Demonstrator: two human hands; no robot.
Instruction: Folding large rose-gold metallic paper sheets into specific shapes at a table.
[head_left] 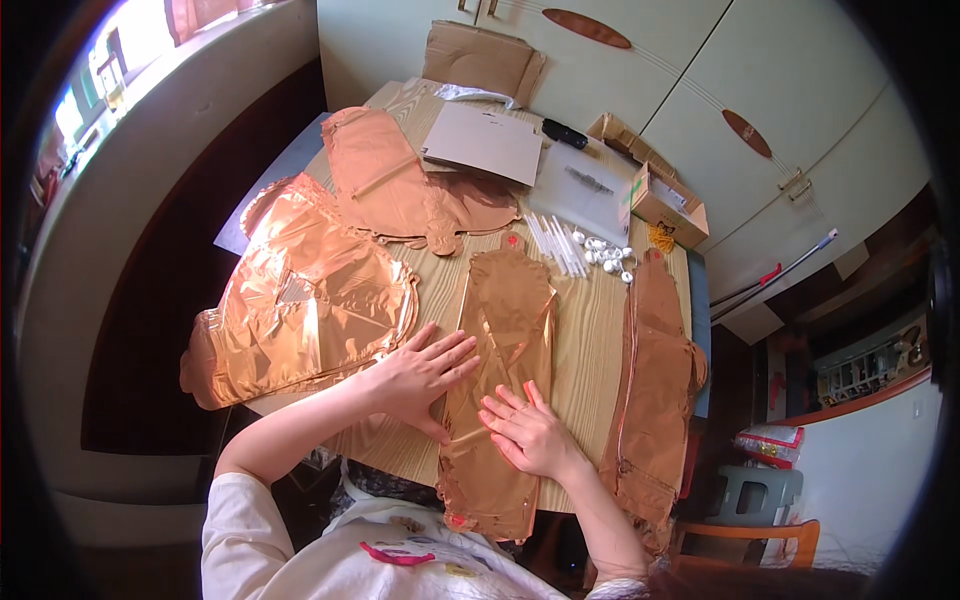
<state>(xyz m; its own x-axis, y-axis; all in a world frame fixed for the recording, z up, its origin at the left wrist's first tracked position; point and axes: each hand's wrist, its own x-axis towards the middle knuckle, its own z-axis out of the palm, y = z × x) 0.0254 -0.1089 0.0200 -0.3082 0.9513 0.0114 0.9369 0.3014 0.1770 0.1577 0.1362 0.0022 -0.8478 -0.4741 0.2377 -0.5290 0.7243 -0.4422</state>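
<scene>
A flat, folded copper-coloured foil balloon [512,300] lies lengthwise in front of me, its near end hanging over the table's front edge. My left hand [425,375] rests with fingers spread across its left edge, partly on the wood. On the balloon's right side lies my right hand [530,430], palm down with the fingers stretched out. Neither hand grips anything. To the left is a wide, crinkled pile of shiny copper foil balloons [310,300]. Another folded foil balloon [655,370] lies along the right edge of the table.
Behind stand white sticks [556,245], small white cups [605,254], a clear plastic bag [575,190] and an open cardboard box [670,205]. A white sheet [484,144] lies on more copper foil [375,165] at the back. A chair [755,533] is at the lower right.
</scene>
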